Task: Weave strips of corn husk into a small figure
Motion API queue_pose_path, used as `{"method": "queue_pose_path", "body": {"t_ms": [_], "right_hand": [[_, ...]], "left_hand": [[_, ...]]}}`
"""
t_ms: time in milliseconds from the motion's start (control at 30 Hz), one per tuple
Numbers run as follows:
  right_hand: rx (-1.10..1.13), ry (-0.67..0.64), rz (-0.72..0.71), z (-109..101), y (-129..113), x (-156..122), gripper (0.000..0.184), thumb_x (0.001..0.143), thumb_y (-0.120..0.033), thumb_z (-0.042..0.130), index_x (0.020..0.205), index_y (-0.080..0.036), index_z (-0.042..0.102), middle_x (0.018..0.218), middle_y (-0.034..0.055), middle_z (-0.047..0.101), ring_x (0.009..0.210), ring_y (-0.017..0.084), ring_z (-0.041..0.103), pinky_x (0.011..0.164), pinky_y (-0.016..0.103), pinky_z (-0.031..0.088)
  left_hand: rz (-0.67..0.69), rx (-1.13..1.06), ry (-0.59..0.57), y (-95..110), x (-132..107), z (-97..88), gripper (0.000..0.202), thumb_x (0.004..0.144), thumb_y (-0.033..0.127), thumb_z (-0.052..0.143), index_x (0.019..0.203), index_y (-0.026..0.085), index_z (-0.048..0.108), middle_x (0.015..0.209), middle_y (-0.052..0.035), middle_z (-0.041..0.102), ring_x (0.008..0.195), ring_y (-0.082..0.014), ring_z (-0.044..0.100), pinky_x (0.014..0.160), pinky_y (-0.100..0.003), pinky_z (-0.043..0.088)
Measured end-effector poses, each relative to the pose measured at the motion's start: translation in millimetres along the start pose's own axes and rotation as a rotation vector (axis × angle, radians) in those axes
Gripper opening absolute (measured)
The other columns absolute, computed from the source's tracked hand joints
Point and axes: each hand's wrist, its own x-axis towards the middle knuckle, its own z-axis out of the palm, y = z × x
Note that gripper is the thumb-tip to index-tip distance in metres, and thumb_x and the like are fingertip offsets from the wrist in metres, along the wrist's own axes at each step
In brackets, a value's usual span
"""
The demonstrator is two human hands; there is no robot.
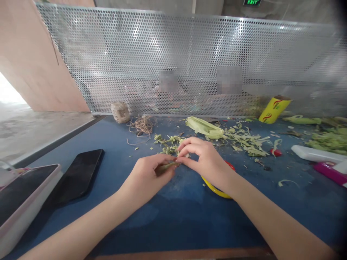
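My left hand (149, 171) is closed around a narrow green strip (166, 167) that looks like rolled plant husk. At the strip's tip, the thumb and fingers of my right hand (202, 159) are pinched together; whether they grip the strip itself or some small piece is hidden. Under my right wrist lies a yellow and red looped object (217, 189), partly covered, perhaps scissors handles. Just beyond my fingers is a heap of small knotted green pieces (169, 143). Behind it rests a pale green corn husk (204, 128), with husk shreds (248, 141) to its right.
A black phone (80, 173) and a pink-cased device (27, 195) lie left. Tangled twine (142, 125) and a whitish block (120, 112) sit far left. A perforated metal screen (135, 54) closes the back. A yellow tube (275, 109) and white-handled tool (317, 153) are right.
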Motion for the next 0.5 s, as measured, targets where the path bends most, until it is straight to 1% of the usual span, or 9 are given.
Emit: {"method": "queue_pose_path", "body": {"t_ms": [100, 200, 333, 433, 500], "right_hand": [[-0.249, 0.048, -0.151, 1.2, -3.3, -1.5, 0.013, 0.08, -0.022, 0.056, 0.068, -0.019, 0.058, 0.087, 0.0003, 0.062, 0.088, 0.016, 0.052, 0.081, 0.036, 0.027], [-0.416, 0.042, -0.253, 2.3, -5.8, -3.1, 0.016, 0.084, -0.019, 0.049, 0.07, -0.017, 0.058, 0.085, 0.0019, 0.063, 0.088, 0.017, 0.05, 0.079, 0.036, 0.024], [-0.463, 0.065, -0.303, 3.6, -5.6, -4.6, 0.017, 0.085, -0.018, 0.046, 0.073, -0.018, 0.058, 0.083, 0.0003, 0.063, 0.083, 0.015, 0.051, 0.08, 0.036, 0.021], [-0.466, 0.078, -0.316, 3.5, -4.2, -5.8, 0.017, 0.085, -0.018, 0.046, 0.073, -0.018, 0.058, 0.083, -0.0001, 0.064, 0.081, 0.015, 0.051, 0.079, 0.036, 0.021], [-0.475, 0.069, -0.325, 3.2, -3.3, -6.9, 0.016, 0.085, -0.014, 0.046, 0.075, -0.019, 0.058, 0.085, -0.0003, 0.064, 0.082, 0.014, 0.051, 0.08, 0.035, 0.021]], "left_hand": [[-0.071, -0.097, -0.03, -1.9, 2.3, -0.3, 0.02, 0.075, 0.025, 0.052, 0.089, 0.017, 0.063, 0.059, 0.0015, 0.065, 0.049, -0.0103, 0.055, 0.045, -0.018, 0.041], [-0.077, -0.164, -0.022, -5.1, 3.9, 0.0, 0.022, 0.076, 0.025, 0.05, 0.092, 0.018, 0.063, 0.062, 0.0005, 0.066, 0.057, -0.0123, 0.059, 0.05, -0.019, 0.044], [-0.053, -0.14, 0.017, -5.6, 4.1, -1.1, 0.02, 0.078, 0.024, 0.048, 0.089, 0.019, 0.065, 0.067, 0.0002, 0.068, 0.065, -0.0132, 0.062, 0.059, -0.021, 0.046], [-0.06, -0.112, 0.042, -3.3, 3.8, -2.4, 0.02, 0.078, 0.024, 0.05, 0.088, 0.02, 0.066, 0.065, 0.0007, 0.068, 0.062, -0.012, 0.06, 0.056, -0.02, 0.045], [-0.072, -0.098, 0.052, -2.0, 3.7, -2.7, 0.021, 0.078, 0.025, 0.051, 0.09, 0.02, 0.066, 0.064, 0.0005, 0.068, 0.059, -0.0119, 0.059, 0.052, -0.019, 0.044]]}}
